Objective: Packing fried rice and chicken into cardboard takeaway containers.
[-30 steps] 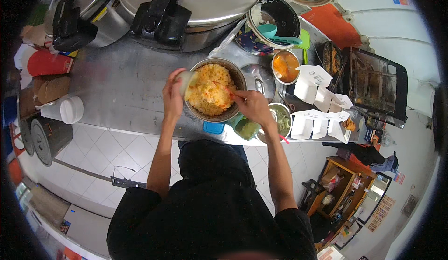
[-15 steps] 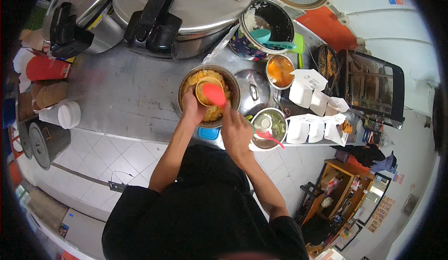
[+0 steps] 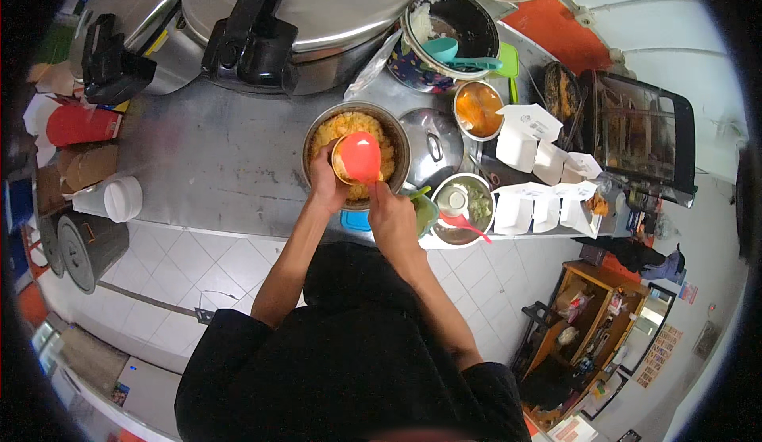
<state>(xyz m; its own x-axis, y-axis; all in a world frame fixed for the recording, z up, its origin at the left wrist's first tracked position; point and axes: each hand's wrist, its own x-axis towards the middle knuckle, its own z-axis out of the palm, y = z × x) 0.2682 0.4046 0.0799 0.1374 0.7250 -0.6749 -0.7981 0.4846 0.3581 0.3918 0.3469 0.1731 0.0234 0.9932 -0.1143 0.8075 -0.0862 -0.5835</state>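
A round metal pot (image 3: 309,150) of yellow rice (image 3: 349,122) stands in front of me on the steel counter. My left hand (image 3: 325,178) is closed around a small yellowish cup (image 3: 338,172), held over the rice at the pot's near left part. With its fingers wrapped round the handle, my right hand (image 3: 395,221) grips a red rice paddle (image 3: 359,155). The paddle's blade lies across the cup's mouth and covers most of it, so what is inside is largely hidden.
To the pot's right are a metal lid (image 3: 429,144), a bowl of orange sauce (image 3: 479,109), a bowl with greens and a ladle (image 3: 463,208), and open white boxes (image 3: 520,152). Behind stand large pressure cookers (image 3: 325,13) and a white-rice pot (image 3: 405,53). A blue lid (image 3: 355,221) lies close by.
The red paddle has turned flatter over the cup's mouth, hiding more of it. The cup has shifted slightly nearer me. Both hands keep their holds.
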